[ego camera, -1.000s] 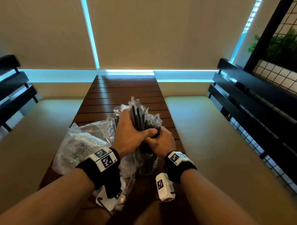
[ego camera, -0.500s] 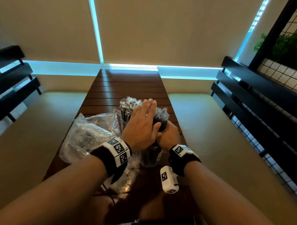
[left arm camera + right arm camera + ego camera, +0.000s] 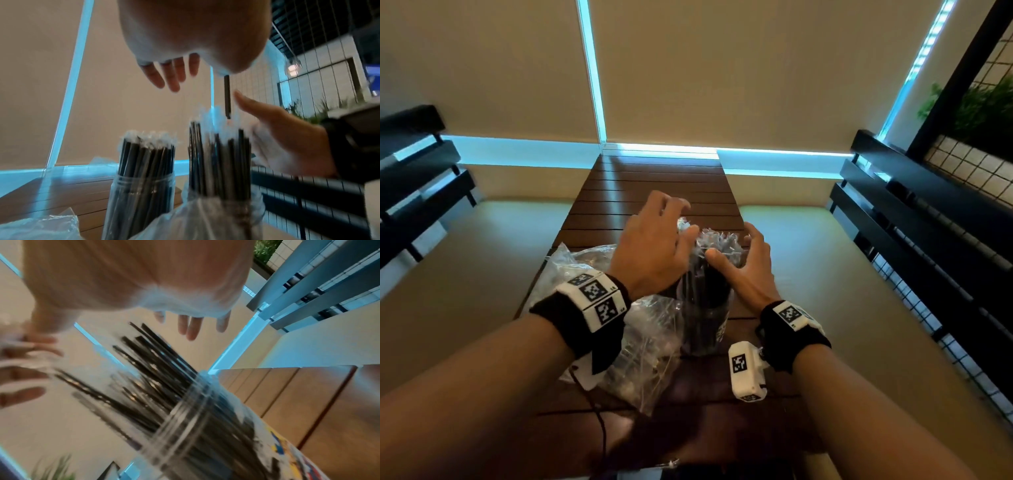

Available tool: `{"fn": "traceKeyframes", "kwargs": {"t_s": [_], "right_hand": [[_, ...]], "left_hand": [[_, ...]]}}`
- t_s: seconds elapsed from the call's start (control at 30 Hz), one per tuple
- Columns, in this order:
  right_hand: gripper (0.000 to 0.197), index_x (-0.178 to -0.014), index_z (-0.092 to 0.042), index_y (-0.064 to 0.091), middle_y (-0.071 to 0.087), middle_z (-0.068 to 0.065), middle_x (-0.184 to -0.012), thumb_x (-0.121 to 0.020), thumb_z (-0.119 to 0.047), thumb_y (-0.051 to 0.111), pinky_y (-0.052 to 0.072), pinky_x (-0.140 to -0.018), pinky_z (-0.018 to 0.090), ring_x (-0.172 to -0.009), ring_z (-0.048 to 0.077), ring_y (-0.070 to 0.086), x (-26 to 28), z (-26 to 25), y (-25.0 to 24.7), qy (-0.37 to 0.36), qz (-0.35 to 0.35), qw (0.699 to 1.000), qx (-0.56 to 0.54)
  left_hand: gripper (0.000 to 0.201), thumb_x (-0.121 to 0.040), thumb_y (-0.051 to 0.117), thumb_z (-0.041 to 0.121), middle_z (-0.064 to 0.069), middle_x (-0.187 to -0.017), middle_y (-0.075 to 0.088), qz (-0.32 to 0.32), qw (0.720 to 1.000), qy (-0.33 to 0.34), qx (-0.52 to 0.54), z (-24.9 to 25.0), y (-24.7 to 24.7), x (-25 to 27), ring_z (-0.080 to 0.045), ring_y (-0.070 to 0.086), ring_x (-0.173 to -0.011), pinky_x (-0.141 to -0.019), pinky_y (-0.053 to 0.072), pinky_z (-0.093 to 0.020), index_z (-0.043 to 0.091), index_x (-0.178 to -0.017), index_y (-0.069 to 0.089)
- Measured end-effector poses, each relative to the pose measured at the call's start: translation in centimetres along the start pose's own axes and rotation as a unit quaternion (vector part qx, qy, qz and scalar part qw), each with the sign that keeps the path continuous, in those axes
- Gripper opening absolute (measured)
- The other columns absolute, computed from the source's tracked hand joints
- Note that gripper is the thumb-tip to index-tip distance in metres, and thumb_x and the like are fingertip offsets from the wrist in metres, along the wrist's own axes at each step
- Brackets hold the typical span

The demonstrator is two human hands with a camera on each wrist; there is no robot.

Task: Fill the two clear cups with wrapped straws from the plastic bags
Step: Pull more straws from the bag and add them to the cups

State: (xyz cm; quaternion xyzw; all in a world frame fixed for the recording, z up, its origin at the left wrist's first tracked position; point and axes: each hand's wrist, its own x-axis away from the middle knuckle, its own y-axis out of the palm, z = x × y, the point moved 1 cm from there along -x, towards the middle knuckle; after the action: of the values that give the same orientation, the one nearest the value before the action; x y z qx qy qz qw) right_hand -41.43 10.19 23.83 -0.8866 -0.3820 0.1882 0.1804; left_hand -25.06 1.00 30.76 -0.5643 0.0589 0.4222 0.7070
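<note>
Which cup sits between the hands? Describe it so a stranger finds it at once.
On the slatted wooden table, right of the crumpled plastic bag, stands a clear cup of black wrapped straws. Unlike the second cup behind it, it bears a colourful print.

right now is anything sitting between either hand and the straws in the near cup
Nothing visible does. The left hand hovers open over the straw tops and the right hand sits open beside them, with only air between. The plastic bags lie off to the left on the table, out of the way.
</note>
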Motion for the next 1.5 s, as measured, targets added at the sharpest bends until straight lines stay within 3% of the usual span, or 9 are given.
{"fn": "traceKeyframes", "kwargs": {"t_s": [0.1,0.27,0.5,0.77,0.9,0.97,1.23,1.33,1.5], "right_hand": [[0.105,-0.145,-0.033,0.031,0.038,0.002,-0.145,-0.060,-0.092,0.048,0.036,-0.108,0.049,-0.131,0.021,0.042,0.7,-2.4,-0.7,-0.053,0.074,0.996,-0.013],[0.017,-0.088,-0.021,0.054,0.055,-0.005,-0.089,-0.084,-0.035,0.062,0.045,-0.073,0.036,-0.080,0.016,0.051,3.0,-6.2,0.3,-0.272,0.183,0.941,0.091],[0.017,-0.079,-0.015,0.073,0.072,0.002,-0.075,-0.088,-0.018,0.059,0.058,-0.071,0.038,-0.066,0.019,0.066,5.7,-4.8,4.3,-0.203,-0.317,0.874,0.308],[0.021,-0.095,-0.018,0.054,0.054,-0.003,-0.085,-0.095,-0.039,0.054,0.034,-0.070,0.027,-0.078,0.016,0.051,6.2,-3.7,12.6,-0.162,-0.270,0.911,0.267],[0.066,-0.144,-0.021,0.041,0.058,-0.008,-0.131,-0.088,-0.052,0.058,0.017,-0.106,0.015,-0.114,0.007,0.047,5.7,-2.6,15.9,-0.139,-0.314,0.901,0.263],[0.066,-0.143,-0.021,0.048,0.050,0.005,-0.147,-0.089,-0.057,0.058,0.030,-0.116,0.036,-0.130,0.024,0.047,4.9,-1.9,16.5,-0.049,-0.371,0.876,0.303],[0.013,-0.110,0.002,0.055,0.048,0.002,-0.079,-0.099,-0.004,0.050,0.040,-0.056,0.016,-0.086,0.025,0.057,4.0,-5.2,15.3,-0.110,-0.325,0.869,0.358],[0.016,-0.080,-0.004,0.057,0.046,-0.001,-0.072,-0.094,-0.008,0.051,0.038,-0.068,0.028,-0.089,0.030,0.057,4.1,-5.7,15.2,-0.042,-0.367,0.868,0.332],[0.031,-0.113,-0.006,0.063,0.063,0.008,-0.105,-0.091,-0.024,0.054,0.043,-0.071,0.030,-0.088,0.023,0.054,4.2,-7.1,13.8,-0.067,-0.369,0.852,0.365]], "left_hand": [[0.039,-0.093,0.048,0.059,0.005,-0.095,0.053,-0.074,0.990,-0.078,-0.087,-0.6,-1.9,0.9,-0.017,0.057,-0.082,-0.068,0.047,-0.033,0.021,-0.090,0.054],[0.087,-0.074,0.063,0.075,-0.006,-0.133,0.056,-0.348,0.899,-0.104,-0.244,-0.9,-0.2,5.2,-0.028,0.061,-0.114,-0.086,0.050,-0.039,0.019,-0.136,0.040],[0.020,-0.087,0.057,0.021,-0.006,-0.103,0.066,-0.283,0.935,-0.169,-0.133,-2.4,-1.7,5.0,-0.027,0.064,-0.095,-0.083,0.055,-0.039,0.015,-0.105,0.063],[0.018,-0.082,0.058,0.013,-0.002,-0.091,0.072,-0.234,0.965,-0.100,-0.061,-2.8,-4.5,3.8,-0.020,0.064,-0.084,-0.077,0.056,-0.037,0.015,-0.090,0.074],[0.018,-0.085,0.058,0.008,0.001,-0.093,0.067,-0.205,0.976,-0.071,-0.035,-3.6,-4.4,4.3,-0.015,0.058,-0.085,-0.082,0.054,-0.038,0.013,-0.092,0.074],[0.018,-0.087,0.058,0.007,0.002,-0.095,0.066,-0.201,0.977,-0.070,-0.023,-4.3,-4.3,4.6,-0.014,0.059,-0.087,-0.083,0.053,-0.036,0.015,-0.093,0.073],[0.009,-0.092,0.058,0.020,0.002,-0.101,0.064,-0.220,0.973,-0.059,-0.041,-5.6,-5.1,5.5,-0.016,0.060,-0.091,-0.083,0.052,-0.035,0.024,-0.091,0.066],[0.022,-0.092,0.059,0.035,0.001,-0.113,0.059,-0.280,0.954,-0.055,-0.088,-5.6,-4.8,5.9,-0.019,0.060,-0.101,-0.088,0.052,-0.039,0.024,-0.110,0.067],[0.028,-0.092,0.057,0.012,-0.005,-0.118,0.061,-0.274,0.955,-0.059,-0.094,-5.9,-3.7,5.5,-0.022,0.061,-0.105,-0.082,0.043,-0.027,0.017,-0.115,0.070]]}}
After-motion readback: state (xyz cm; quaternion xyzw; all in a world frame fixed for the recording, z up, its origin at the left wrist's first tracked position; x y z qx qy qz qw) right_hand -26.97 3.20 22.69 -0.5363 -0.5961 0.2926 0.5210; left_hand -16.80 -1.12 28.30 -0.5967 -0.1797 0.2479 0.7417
